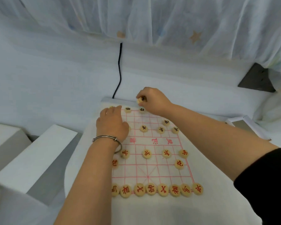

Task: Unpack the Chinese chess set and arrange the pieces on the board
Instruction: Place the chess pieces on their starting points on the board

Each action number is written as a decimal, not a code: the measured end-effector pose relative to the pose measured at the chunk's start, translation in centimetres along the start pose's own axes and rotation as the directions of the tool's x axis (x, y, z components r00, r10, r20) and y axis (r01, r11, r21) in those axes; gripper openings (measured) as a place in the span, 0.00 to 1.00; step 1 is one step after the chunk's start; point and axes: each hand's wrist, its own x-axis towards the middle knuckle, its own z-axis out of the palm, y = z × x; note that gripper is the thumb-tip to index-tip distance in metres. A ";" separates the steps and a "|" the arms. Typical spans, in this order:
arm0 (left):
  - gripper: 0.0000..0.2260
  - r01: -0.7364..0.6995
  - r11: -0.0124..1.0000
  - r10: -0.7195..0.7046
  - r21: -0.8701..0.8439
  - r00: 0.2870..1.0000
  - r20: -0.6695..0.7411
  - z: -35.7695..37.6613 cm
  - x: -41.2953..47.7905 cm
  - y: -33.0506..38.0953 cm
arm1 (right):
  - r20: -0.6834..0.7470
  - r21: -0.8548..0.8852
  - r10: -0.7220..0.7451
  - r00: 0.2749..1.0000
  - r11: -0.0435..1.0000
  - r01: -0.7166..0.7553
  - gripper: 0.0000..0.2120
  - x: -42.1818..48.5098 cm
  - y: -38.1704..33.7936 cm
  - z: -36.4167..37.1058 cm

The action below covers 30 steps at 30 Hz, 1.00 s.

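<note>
Holding: right hand (152, 101), fingers curled round pale round wooden chess pieces (139, 101).
Left hand (111, 124): fingers stretched flat on white cloth board (136, 172), red grid.
Near row: red-lettered discs (150, 189).

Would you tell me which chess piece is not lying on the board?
The black-lettered piece pinched by the right hand at the far edge; the others lie flat.

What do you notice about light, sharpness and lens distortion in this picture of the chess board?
Head view: soft, even, bluish light, with faint shadows and no glare on the board; in the same view the wide lens makes its grid narrow sharply toward the far edge; the near red pieces read clearly, while the piece pinched by the right hand is blurred.
</note>
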 end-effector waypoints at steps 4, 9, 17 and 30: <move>0.25 0.105 0.994 -0.105 -0.018 0.994 0.008 -1.2 0.2 -2.2 | 0.110 -0.076 -0.027 0.994 0.996 0.036 0.14 2.3 -1.9 1.9; 0.25 0.098 0.994 -0.097 -0.049 0.995 0.019 -1.4 0.3 -2.4 | 0.166 -0.220 0.041 0.985 0.975 -0.004 0.16 3.0 -0.8 3.2; 0.24 0.081 0.993 -0.081 -0.083 0.997 0.006 -1.0 0.5 -1.9 | 0.187 -0.282 0.059 0.981 0.959 -0.004 0.17 3.3 -0.9 3.9; 0.24 0.074 0.994 -0.072 -0.085 0.997 0.021 -0.7 0.5 -1.6 | 0.208 -0.391 0.085 0.974 0.921 0.003 0.14 3.6 -0.9 4.1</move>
